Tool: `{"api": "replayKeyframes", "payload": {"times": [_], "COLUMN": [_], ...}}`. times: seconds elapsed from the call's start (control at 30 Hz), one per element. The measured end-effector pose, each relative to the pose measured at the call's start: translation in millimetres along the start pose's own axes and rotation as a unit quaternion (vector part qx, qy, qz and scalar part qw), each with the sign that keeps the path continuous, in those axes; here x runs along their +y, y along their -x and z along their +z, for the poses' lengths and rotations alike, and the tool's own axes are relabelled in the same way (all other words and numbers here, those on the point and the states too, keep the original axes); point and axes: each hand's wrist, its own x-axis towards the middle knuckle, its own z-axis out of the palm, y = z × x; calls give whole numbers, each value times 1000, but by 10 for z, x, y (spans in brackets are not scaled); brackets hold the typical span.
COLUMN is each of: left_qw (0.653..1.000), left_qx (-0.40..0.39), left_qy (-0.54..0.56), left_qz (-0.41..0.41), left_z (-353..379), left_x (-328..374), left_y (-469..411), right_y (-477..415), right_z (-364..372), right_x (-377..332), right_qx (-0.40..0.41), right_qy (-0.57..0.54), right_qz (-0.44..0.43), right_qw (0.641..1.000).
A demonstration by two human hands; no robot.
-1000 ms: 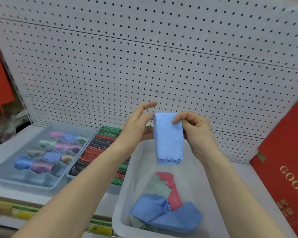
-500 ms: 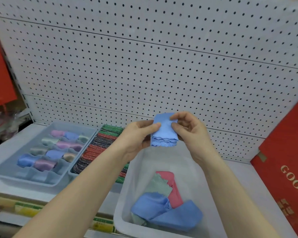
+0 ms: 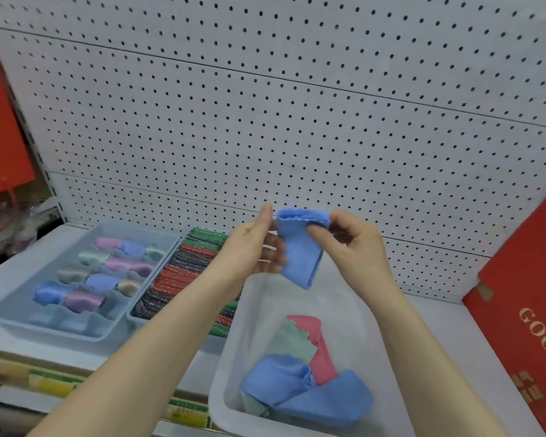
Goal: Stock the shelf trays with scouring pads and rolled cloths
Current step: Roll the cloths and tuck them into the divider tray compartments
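Blue cloth (image 3: 300,247), seemingly folded, gripped by left hand (image 3: 252,247) and right hand (image 3: 350,244) above the bin's rim (image 3: 216,383).

A pale grey shelf (image 3: 435,313) carries three containers — a compartment tray (image 3: 10,310) at the left, a narrower tray (image 3: 132,317) touching it on the right, then a white bin (image 3: 216,398) at the front edge — and a red box (image 3: 517,298) leaning at far right.

Bright even light, soft focus, edges bowed
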Motion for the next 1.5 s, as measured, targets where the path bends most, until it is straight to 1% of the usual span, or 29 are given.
{"api": "replayKeyframes", "payload": {"times": [0.07, 0.1, 0.17, 0.27, 0.33, 0.4, 0.47, 0.5, 0.53, 0.57, 0.6, 0.63, 0.67, 0.73, 0.8, 0.87, 0.93, 1.1, 1.2, 1.33, 1.4, 1.47, 1.5], "left_qw": [994, 989, 987, 989, 988, 984, 987, 993, 998, 998, 995, 989, 984, 979, 984, 988, 989, 987, 989, 992, 992, 989, 990], "left_qx": [6, 1, -9, 1, 2, 48, 90, 78, 42, -4, -49, -81, -91, -73, -51, -41, -36, -33, -56, -83, -89, -113, -117], "left_qy": [-100, -126, -124, -107, -115, -122, -97, -72, -50, -30, -2, 41, 91, 158, 158, 148, 146, 150, 119, 68, 70, 81, 64], "left_qz": [47, 73, 102, 99, 103, 118, 93, 53, 2, -50, -91, -115, -123, -104, -61, -24, 2, 47, 61, 62, 52, 46, 53], "left_z": [5, 2, -5, -27, -28, -18, -27, -18, -8, 3, 1, -6, -20, -59, -97, -115, -109, -77, -50, -35, -42, -30, -16], "left_x": [-24, -47, -68, -100, -121, -128, -131, -96, -69, -44, -42, -40, -38, -44, -54, -75, -82, -98, -101, -97, -93, -97, -102], "left_y": [8, 1, -5, -34, -45, -59, -68, -43, -23, 2, 7, 3, -8, -62, -93, -114, -94, -59, -35, 4, 1, 9, 22], "right_y": [0, 4, 1, -2, -7, -28, -53, -60, -62, -53, -23, 14, 51, 89, 98, 91, 95, 83, 75, 94, 93, 88, 85], "right_z": [-14, -17, -14, -19, -21, -13, -3, -1, -3, -7, -4, 5, 11, 27, 31, 28, 26, 73, 89, 107, 107, 107, 112], "right_x": [-29, -40, -31, -34, -41, -18, -6, -7, -14, -31, -58, -70, -64, -18, 34, 36, 21, -2, -21, -58, -51, -37, -27], "right_qx": [-16, -22, -27, -32, -41, -18, 29, 50, 61, 53, 23, -22, -66, -121, -135, -118, -85, -32, -3, 11, 23, 28, 28], "right_qy": [-56, -75, -107, -138, -153, -154, -151, -149, -145, -141, -132, -108, -70, 14, 50, 49, 24, -81, -131, -149, -145, -131, -124], "right_qz": [48, 63, 83, 98, 107, 112, 94, 74, 50, 29, 9, -11, -32, -79, -95, -90, -68, 54, 104, 115, 105, 104, 107], "right_qw": [997, 995, 990, 985, 982, 981, 984, 985, 986, 988, 991, 994, 995, 989, 985, 988, 994, 995, 986, 982, 983, 986, 986]}}
